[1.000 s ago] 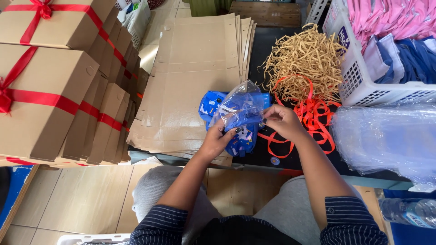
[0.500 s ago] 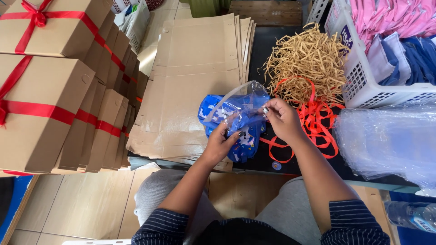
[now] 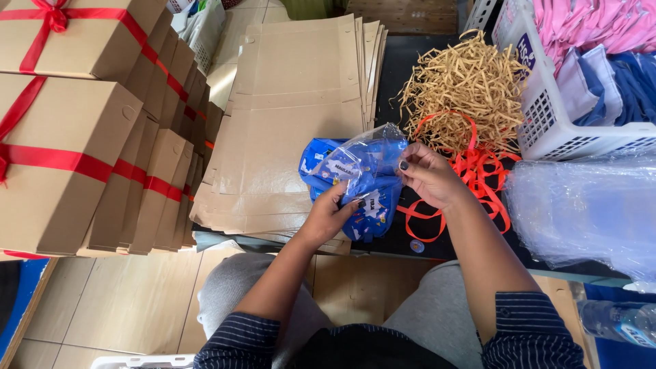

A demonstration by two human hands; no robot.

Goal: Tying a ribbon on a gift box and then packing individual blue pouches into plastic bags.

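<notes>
**Blue item half in its clear bag, boxes waiting**

At the centre of the frame the left hand (image 3: 333, 212) grips the blue folded item (image 3: 369, 198) from below, fingers closed around its lower edge. The right hand (image 3: 427, 174) pinches the edge of the clear plastic bag (image 3: 365, 154) that wraps the item's upper part, thumb and fingertips narrowed on the film. The item sits above the near edge of the stack of flat cardboard sheets (image 3: 287, 130), just left of a tangle of red ribbon (image 3: 478, 178).

Judging by how things lie, the bagging looks partway: the bag covers the top of the item, while the lower part still shows bare blue. Finished boxes tied with red ribbon (image 3: 75, 137) stand at the left of the frame. Shredded paper filling (image 3: 465, 82) lies at upper right beside a white basket (image 3: 547, 116) of folded cloth, and more clear bags (image 3: 581, 205) lie at the right.
</notes>
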